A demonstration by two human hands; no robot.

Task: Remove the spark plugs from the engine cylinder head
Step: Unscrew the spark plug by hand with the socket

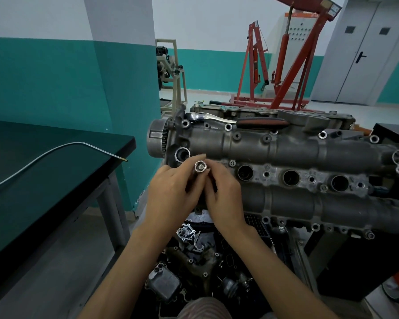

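The grey engine cylinder head (286, 148) lies across the middle, with three open spark plug wells (291, 177) in a row. At its left end, my left hand (171, 199) grips a silver spark plug socket (200, 167), whose open end faces the camera with a metal tip showing inside. My right hand (224, 194) pinches the same socket from the right. Both hands hide the leftmost well. A ratchet wrench (240, 120) with a red and black handle rests on the far side of the head.
A dark green bench (44, 180) stands at the left with a thin metal tube (55, 150) on it. Loose engine parts (194, 261) lie in a bin below my arms. Red engine hoists (286, 65) stand behind. A black stand (366, 261) supports the head at the right.
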